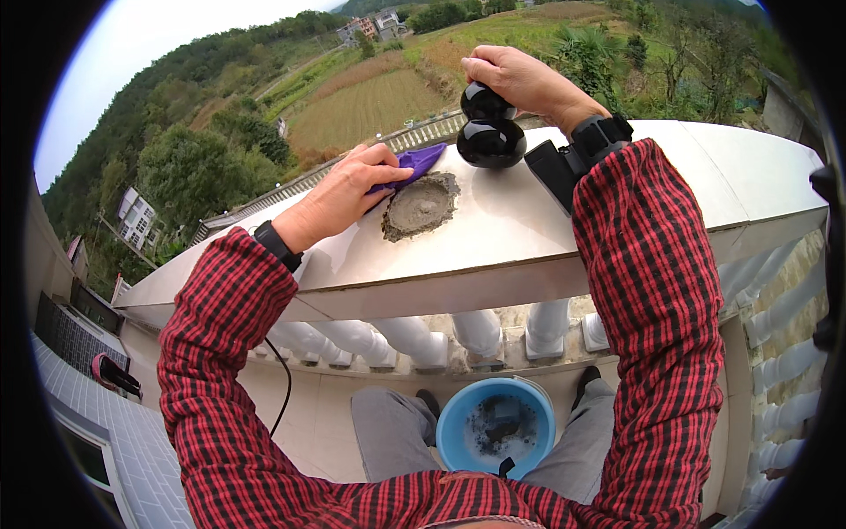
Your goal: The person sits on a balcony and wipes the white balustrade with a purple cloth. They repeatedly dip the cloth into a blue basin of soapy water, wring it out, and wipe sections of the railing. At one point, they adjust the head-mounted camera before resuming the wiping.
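My left hand (350, 190) holds a purple cloth (421, 161) against the pale tiled top of a balcony railing (509, 225). Just beside the cloth, a rough round patch of grey mortar (423, 205) shows in the tile. To its right stands a glossy black gourd-shaped ornament (491, 142), with two rounded bulbs one above the other. My right hand (512, 76) grips its top, and the fingers hide the tip. A black device hangs at my right wrist, close to the tile.
A blue bucket (496, 423) of sudsy water with something dark in it stands on the floor between my legs. White balusters (477, 332) support the railing. Beyond the railing's outer edge lie fields and trees. A thin black cable (289, 383) hangs near my left sleeve.
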### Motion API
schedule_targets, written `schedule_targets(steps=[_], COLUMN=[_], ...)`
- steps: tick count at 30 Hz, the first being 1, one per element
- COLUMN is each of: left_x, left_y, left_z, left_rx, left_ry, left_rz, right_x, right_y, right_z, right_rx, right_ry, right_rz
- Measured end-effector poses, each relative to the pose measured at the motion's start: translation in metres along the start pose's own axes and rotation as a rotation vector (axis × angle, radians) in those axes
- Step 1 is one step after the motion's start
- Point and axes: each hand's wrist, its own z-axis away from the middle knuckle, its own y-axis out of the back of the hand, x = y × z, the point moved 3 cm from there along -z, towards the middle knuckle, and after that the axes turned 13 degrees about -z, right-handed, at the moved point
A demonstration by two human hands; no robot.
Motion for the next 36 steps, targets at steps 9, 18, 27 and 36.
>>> schedule_targets(steps=[9, 18, 27, 36], left_x=[0.003, 0.027, 0.047, 0.039], left_y=[-0.004, 0.018, 0.021, 0.025], left_z=[0.014, 0.069, 0.056, 0.058], left_rx=[0.133, 0.001, -0.031, -0.131], left_ry=[-0.124, 0.117, -0.006, 0.148], left_rz=[-0.024, -0.016, -0.146, -0.223], right_x=[-0.005, -0.004, -0.006, 0.003], right_y=[0.002, -0.002, -0.003, -0.001], right_z=[0.007, 0.005, 0.006, 0.004], right_rx=[0.025, 0.026, 0.019, 0.027], right_ry=[-0.051, -0.034, -0.043, -0.032], right_rz=[-0.022, -0.044, -0.053, -0.073])
